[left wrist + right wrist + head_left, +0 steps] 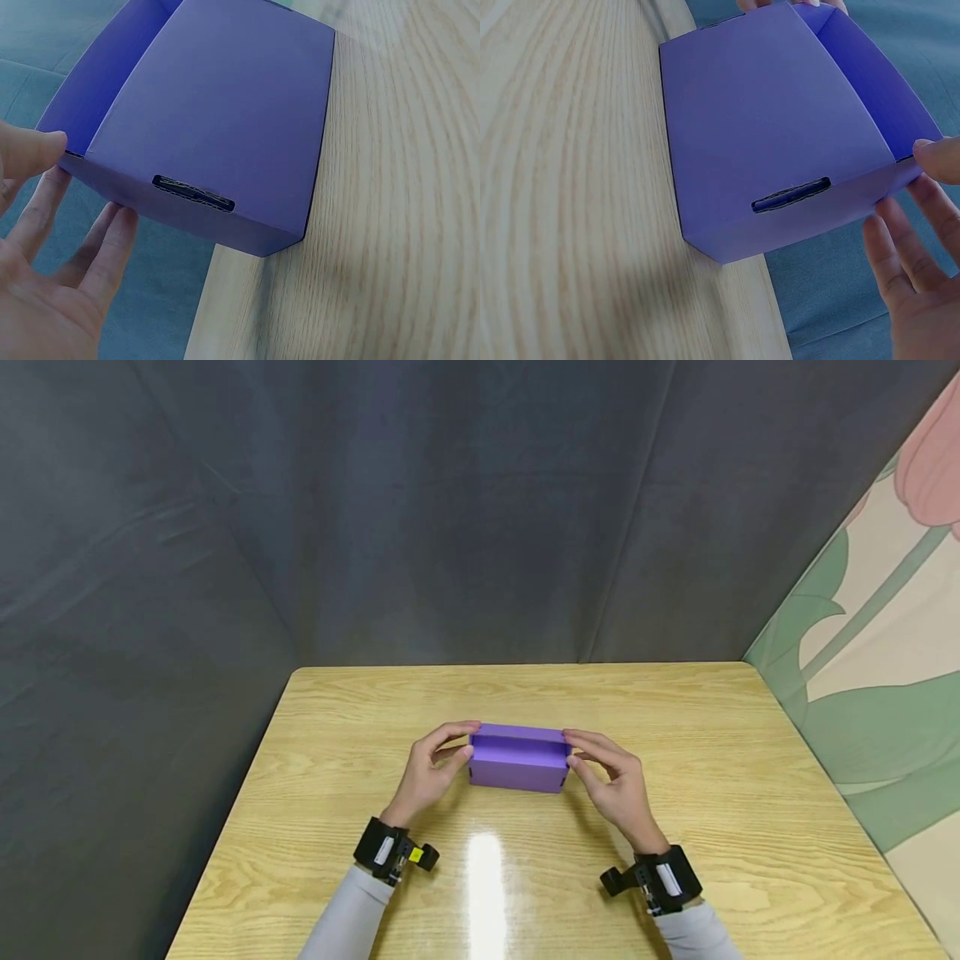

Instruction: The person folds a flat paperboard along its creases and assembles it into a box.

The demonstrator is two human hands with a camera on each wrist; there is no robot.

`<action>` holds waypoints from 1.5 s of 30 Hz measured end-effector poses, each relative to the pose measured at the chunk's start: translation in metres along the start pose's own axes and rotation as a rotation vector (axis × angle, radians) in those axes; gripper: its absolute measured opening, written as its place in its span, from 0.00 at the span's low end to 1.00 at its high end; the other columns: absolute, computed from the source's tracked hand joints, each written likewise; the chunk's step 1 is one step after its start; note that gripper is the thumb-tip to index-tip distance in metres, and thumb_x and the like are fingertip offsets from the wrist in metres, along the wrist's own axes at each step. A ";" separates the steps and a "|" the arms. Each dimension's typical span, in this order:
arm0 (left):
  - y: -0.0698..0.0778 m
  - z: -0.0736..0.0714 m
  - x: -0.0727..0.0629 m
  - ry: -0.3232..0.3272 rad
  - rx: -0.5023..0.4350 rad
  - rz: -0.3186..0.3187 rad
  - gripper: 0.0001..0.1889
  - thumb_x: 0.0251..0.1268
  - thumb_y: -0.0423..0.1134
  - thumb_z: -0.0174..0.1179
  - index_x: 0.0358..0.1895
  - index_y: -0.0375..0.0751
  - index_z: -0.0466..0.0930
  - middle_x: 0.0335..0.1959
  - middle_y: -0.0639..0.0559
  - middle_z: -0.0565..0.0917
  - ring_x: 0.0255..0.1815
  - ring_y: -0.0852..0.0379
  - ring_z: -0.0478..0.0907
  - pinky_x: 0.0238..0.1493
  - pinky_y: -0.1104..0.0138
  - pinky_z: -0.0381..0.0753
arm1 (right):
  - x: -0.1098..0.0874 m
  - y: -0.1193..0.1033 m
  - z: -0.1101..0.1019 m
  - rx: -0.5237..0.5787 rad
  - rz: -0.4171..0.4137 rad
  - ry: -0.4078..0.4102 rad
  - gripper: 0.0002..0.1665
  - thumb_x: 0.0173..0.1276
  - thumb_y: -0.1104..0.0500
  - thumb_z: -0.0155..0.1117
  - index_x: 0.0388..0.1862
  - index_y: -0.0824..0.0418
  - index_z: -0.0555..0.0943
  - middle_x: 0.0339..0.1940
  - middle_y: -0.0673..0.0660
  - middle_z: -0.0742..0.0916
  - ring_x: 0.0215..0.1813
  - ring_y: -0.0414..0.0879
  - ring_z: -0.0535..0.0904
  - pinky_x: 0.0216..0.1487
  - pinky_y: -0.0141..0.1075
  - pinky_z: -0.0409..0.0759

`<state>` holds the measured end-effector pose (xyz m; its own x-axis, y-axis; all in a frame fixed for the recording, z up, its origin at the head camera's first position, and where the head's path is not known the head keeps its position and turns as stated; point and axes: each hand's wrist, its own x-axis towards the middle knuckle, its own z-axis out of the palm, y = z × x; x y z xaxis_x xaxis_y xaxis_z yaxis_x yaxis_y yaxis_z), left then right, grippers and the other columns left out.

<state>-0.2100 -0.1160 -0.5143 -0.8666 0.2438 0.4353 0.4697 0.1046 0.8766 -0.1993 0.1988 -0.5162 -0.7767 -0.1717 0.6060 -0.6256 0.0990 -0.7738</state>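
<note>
A small purple cardboard box (519, 776) with an open top stands on the wooden table, its long side toward me. My left hand (429, 774) holds its left end, thumb at the near top corner and index finger at the far one. My right hand (617, 783) holds the opposite end in much the same way. In the left wrist view, the other left fingertips (122, 216) touch the end wall, below the rim. In the right wrist view, right fingertips (886, 210) rest against the other end wall. Shadow hides the inside floor of the box.
The light wooden table (315, 827) carries a bright glare streak near its front. A dark grey curtain (465, 510) hangs behind and to the left. On the right is a flower-patterned cloth (885, 693). Each wrist wears a black camera mount (667, 881).
</note>
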 end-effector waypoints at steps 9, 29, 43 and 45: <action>-0.001 0.002 -0.003 0.015 -0.011 -0.006 0.14 0.78 0.29 0.62 0.62 0.37 0.84 0.68 0.39 0.84 0.70 0.46 0.80 0.66 0.46 0.85 | -0.003 0.003 0.003 -0.105 -0.112 0.028 0.27 0.60 0.85 0.69 0.59 0.72 0.87 0.60 0.71 0.88 0.63 0.45 0.87 0.59 0.28 0.86; 0.014 0.018 0.004 0.204 -0.096 -0.269 0.08 0.77 0.36 0.66 0.50 0.35 0.88 0.60 0.43 0.89 0.64 0.49 0.83 0.73 0.50 0.76 | -0.001 -0.002 0.024 0.122 0.313 0.268 0.08 0.71 0.72 0.72 0.46 0.75 0.89 0.55 0.70 0.89 0.58 0.42 0.87 0.56 0.29 0.87; 0.017 0.011 0.001 0.036 -0.250 -0.546 0.32 0.83 0.52 0.58 0.81 0.41 0.67 0.80 0.37 0.69 0.77 0.33 0.73 0.72 0.44 0.79 | -0.001 -0.009 0.017 0.184 0.642 0.155 0.30 0.81 0.56 0.65 0.75 0.69 0.76 0.73 0.70 0.80 0.58 0.34 0.85 0.60 0.30 0.86; 0.017 0.010 0.002 0.011 -0.256 -0.570 0.35 0.83 0.54 0.57 0.83 0.41 0.63 0.82 0.35 0.67 0.79 0.32 0.69 0.73 0.41 0.76 | 0.000 -0.010 0.015 0.208 0.665 0.144 0.31 0.82 0.55 0.65 0.76 0.69 0.75 0.73 0.71 0.79 0.58 0.34 0.86 0.61 0.31 0.87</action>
<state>-0.2020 -0.1043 -0.5008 -0.9716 0.2073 -0.1145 -0.1210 -0.0191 0.9925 -0.1915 0.1829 -0.5115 -1.0000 -0.0075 -0.0001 0.0005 -0.0537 -0.9986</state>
